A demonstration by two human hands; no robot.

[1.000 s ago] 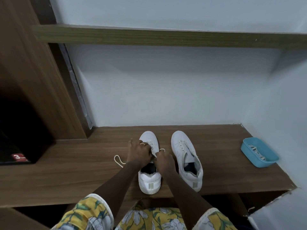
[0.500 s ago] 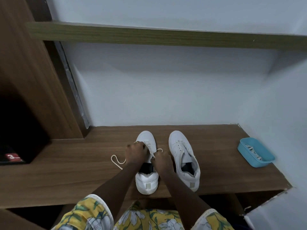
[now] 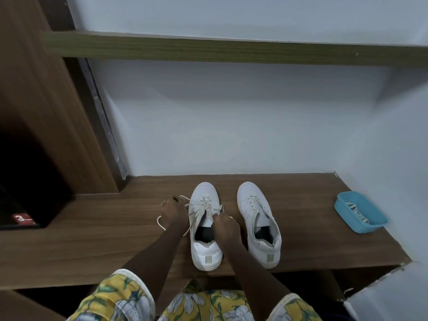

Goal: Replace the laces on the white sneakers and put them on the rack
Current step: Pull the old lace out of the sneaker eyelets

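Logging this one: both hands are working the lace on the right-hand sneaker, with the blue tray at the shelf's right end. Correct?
One slip: the head view shows the left hand and right hand on the lace of the left sneaker; the right sneaker sits beside it. The blue tray is at the shelf's right end.

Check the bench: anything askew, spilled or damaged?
Nothing spilled or damaged. The right sneaker looks unlaced, and the lace trails in a loose loop on the bench beside the left hand; both fit mid-lacing.
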